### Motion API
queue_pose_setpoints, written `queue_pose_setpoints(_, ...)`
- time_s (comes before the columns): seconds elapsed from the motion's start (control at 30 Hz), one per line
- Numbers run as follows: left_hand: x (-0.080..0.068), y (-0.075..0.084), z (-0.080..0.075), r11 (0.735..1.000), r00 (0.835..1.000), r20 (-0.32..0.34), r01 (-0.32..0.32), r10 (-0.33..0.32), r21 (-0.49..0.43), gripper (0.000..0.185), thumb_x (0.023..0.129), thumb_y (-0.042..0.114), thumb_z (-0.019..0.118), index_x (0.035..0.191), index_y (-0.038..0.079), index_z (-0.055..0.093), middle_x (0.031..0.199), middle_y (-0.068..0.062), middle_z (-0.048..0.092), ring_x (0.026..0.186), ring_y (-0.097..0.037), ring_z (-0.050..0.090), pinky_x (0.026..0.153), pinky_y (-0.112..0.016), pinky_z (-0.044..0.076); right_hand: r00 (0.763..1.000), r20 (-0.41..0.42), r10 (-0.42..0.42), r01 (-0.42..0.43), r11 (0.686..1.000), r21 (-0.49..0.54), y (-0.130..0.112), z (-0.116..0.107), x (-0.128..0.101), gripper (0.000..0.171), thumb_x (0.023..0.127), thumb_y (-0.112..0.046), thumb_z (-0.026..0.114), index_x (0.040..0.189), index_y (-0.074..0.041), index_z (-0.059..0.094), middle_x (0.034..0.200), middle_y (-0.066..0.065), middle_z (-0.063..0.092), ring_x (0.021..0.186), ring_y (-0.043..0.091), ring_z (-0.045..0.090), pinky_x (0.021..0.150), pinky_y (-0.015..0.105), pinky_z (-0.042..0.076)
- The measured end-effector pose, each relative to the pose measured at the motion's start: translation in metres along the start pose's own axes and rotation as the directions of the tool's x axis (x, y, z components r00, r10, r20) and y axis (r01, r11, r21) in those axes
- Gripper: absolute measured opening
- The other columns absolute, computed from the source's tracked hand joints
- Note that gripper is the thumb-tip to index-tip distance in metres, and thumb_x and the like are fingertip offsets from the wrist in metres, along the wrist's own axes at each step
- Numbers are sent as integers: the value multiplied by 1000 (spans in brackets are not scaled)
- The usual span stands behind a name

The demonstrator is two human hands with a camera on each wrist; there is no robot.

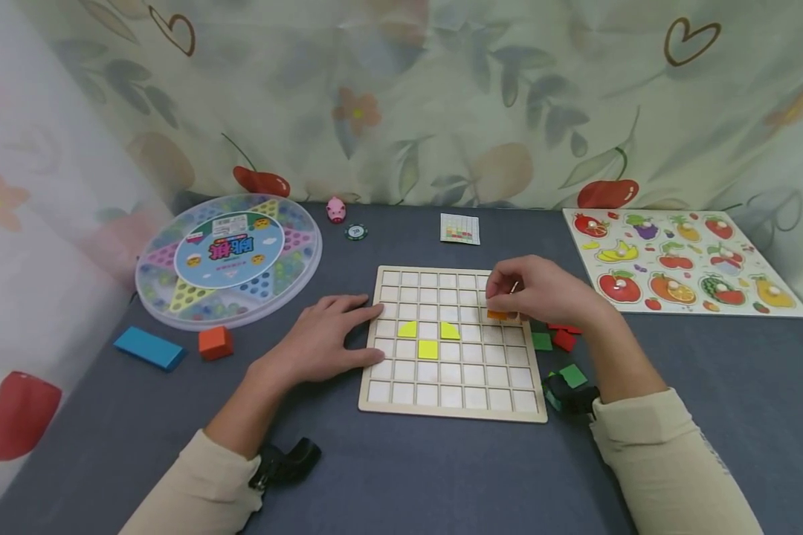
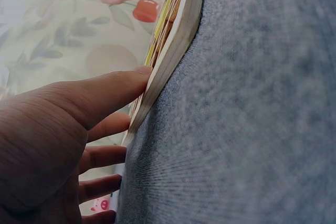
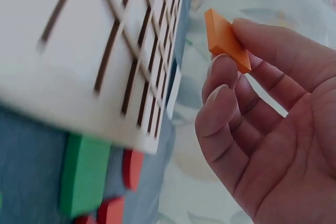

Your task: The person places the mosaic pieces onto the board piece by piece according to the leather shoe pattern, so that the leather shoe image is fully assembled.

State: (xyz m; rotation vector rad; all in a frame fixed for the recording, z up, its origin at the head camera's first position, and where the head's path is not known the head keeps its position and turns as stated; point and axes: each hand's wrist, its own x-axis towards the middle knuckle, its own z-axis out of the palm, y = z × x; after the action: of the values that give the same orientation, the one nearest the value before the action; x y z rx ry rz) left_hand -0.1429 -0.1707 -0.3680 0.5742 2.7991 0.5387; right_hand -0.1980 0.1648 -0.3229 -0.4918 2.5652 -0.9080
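Where fingers [image 3: 286, 48] pinch it, the orange tile [image 3: 226, 39] hides — partly.

The tile [image 1: 497, 315] right of centre is orange, the mid-frame pieces [image 1: 428, 349] yellow, the gridded board [image 1: 451, 414] pale, the table [image 1: 442, 475] blue-grey, the upper curtain [image 1: 401, 74] leaf-and-cherry printed.

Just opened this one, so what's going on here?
A person is working at a wooden grid board. The right hand has an orange tile in its grip, pinched and held above the board's right side. The left hand touches the board's left edge with its fingers extended. Three yellow pieces sit in the grid's cells. Green tiles and red tiles lie beside the board on the right, and a small patterned card lies beyond it.
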Motion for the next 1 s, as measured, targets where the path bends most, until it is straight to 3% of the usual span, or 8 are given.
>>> queue_pose_setpoints(0.37, -1, -1, 1, 1000, 1000, -3, 1, -1, -5, 78, 93, 54, 70, 159, 24, 43, 166, -12, 37, 152, -40, 30, 118, -69, 26, 978, 167, -127, 107, 986, 124, -34, 26, 18, 5, 96, -13, 71, 96, -9, 69, 86, 8, 68, 72, 22, 63, 71, 40, 56)
queue_pose_setpoints(0.57, 2, -1, 0, 1000, 1000, 0, -18, 18, 3, 77, 93, 55, 70, 159, 24, 44, 166, -11, 38, 152, -40, 30, 118, -67, 28, 964, 210, -160, 130, 980, 151, -49, 42, 28, 4, 95, -10, 71, 92, -10, 69, 84, 7, 68, 71, 21, 65, 70, 35, 58)
queue_pose_setpoints(0.83, 3, -2, 0, 1000, 1000, -6, -28, 28, -8, 75, 93, 53, 71, 158, 22, 47, 165, -12, 39, 152, -40, 31, 118, -68, 27, 941, 281, -190, 179, 982, 65, -74, 59, 43, 2, 95, -8, 69, 94, -9, 68, 82, 5, 67, 64, 19, 64, 67, 32, 56)
queue_pose_setpoints(1.0, 1, -3, 0, 1000, 1000, -11, -28, 27, -15, 75, 93, 52, 71, 157, 22, 48, 165, -12, 39, 151, -40, 31, 118, -69, 27, 933, 326, -150, 163, 987, -13, -83, 68, 49, 6, 95, -4, 66, 96, -9, 68, 84, 5, 68, 65, 19, 68, 65, 29, 56)
